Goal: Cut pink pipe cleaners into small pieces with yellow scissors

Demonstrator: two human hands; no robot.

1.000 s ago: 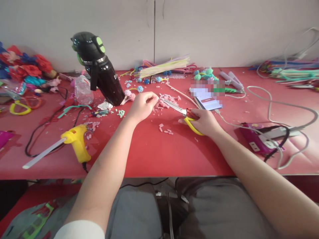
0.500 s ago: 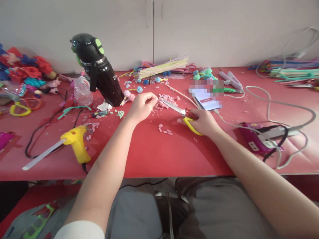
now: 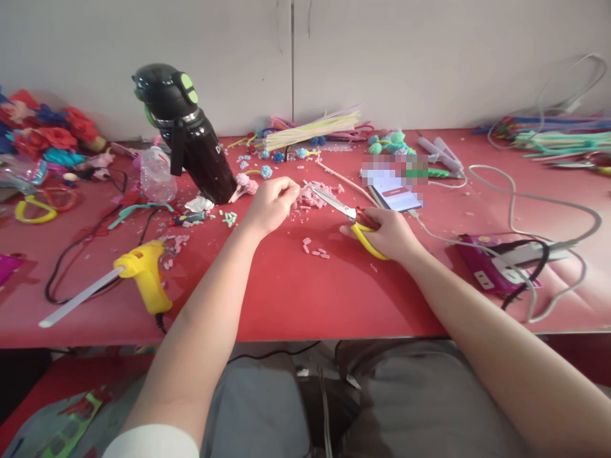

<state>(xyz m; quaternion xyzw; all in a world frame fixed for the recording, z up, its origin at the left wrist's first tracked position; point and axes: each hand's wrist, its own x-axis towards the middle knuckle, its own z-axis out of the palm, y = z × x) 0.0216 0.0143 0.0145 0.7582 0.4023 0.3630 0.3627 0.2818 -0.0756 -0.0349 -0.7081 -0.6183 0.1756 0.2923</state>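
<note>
My right hand [image 3: 386, 234] grips a pair of scissors [image 3: 337, 202] with red and yellow handles. The blades point up and left, over a heap of small pink pieces [image 3: 315, 196] on the table. Left of the blade tips, my left hand [image 3: 273, 205] is closed in a pinch, thumb against fingers; whatever is between the fingertips is too small to make out. A few more pink pieces [image 3: 315, 249] lie nearer to me, and pale green bits [image 3: 230, 219] lie left of my left wrist.
A black bottle [image 3: 200, 152] stands behind my left hand. The yellow glue gun [image 3: 146, 270] lies front left with its cord. A phone [image 3: 395, 189], a purple power strip [image 3: 482, 264] and loose cables are on the right. Pipe cleaners [image 3: 312, 130] lie along the wall on the red table [image 3: 305, 305].
Both hands stay nearly in place. The scissor blades have shifted very slightly and the whole view has drifted a little.
</note>
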